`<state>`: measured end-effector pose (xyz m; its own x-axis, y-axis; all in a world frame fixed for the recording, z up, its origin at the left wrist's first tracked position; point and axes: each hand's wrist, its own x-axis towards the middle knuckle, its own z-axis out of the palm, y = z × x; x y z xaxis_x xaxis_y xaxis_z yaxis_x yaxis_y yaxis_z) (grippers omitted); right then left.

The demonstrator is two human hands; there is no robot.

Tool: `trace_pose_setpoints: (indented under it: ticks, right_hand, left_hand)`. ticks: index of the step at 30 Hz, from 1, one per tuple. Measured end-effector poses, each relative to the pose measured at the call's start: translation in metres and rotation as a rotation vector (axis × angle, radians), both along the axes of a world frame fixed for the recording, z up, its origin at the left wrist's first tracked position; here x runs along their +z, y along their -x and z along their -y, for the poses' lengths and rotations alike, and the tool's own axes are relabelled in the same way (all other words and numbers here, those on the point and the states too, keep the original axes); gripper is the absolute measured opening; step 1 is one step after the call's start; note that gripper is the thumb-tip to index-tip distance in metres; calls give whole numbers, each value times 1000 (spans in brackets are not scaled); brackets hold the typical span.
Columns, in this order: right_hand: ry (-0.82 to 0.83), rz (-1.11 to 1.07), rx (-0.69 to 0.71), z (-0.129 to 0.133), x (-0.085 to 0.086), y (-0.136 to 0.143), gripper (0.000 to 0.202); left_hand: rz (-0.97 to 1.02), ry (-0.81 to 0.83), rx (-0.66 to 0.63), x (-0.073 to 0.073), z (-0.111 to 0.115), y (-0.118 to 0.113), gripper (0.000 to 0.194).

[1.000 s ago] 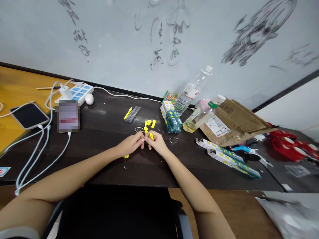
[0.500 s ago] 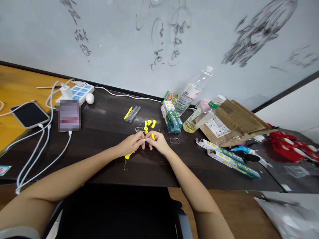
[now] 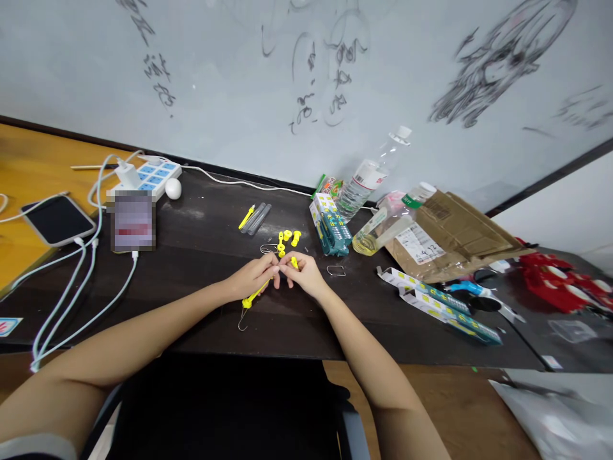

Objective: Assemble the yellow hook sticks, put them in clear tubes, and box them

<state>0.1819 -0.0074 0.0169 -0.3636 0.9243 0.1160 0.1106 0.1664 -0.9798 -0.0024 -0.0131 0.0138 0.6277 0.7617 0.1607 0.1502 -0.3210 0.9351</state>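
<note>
My left hand [image 3: 253,276] and my right hand [image 3: 302,275] meet with fingertips pinched together above the dark table. A thin yellow plastic stick with a wire hook [image 3: 248,303] runs out under my left hand toward the lower left, held in that hand. Between the fingers of my right hand sits a small yellow plastic piece [image 3: 294,262]; the rest of it is hidden. Just beyond the hands lie several yellow plastic parts [image 3: 296,237] and some bent wire hooks [image 3: 268,249]. Right of my right hand is another bent wire piece [image 3: 336,271].
Clear tubes [image 3: 259,219] and a yellow stick [image 3: 246,218] lie farther back. At the right are green-and-white boxes [image 3: 330,225], bottles [image 3: 366,179], a cardboard package [image 3: 445,230] and opened cartons [image 3: 450,313]. Leftward are phones [image 3: 58,220], cables and a power strip [image 3: 156,176].
The yellow stick under my left hand has turned slightly, and more of it shows. Both hands stay pinched in nearly the same place.
</note>
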Motion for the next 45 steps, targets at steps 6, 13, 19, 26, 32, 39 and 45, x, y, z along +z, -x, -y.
trace_pose_setpoints:
  ticks: [6, 13, 19, 26, 32, 39, 45]
  right_hand:
    - [-14, 12, -7, 1, 2, 0, 27]
    - [-35, 51, -44, 4, 4, 5, 22]
    - [-82, 124, -92, 4, -3, 6, 16]
    - [-277, 312, -157, 10, 3, 8, 8]
    - [-299, 303, -155, 10, 5, 10, 11]
    - [-210, 219, -86, 8, 2, 7, 18]
    - [-342, 408, -49, 11, 3, 1, 12]
  left_hand:
    - [-12, -11, -8, 1, -1, 1, 22]
    - [-18, -6, -21, -1, -2, 1, 20]
    - [-128, -105, 41, 3, -1, 2, 16]
    - [-422, -308, 199, 12, 2, -1, 9]
    - [-401, -309, 272, 12, 4, -3, 10]
    - [-354, -325, 294, 9, 1, 0, 6]
    - [-339, -331, 305, 9, 0, 0, 4]
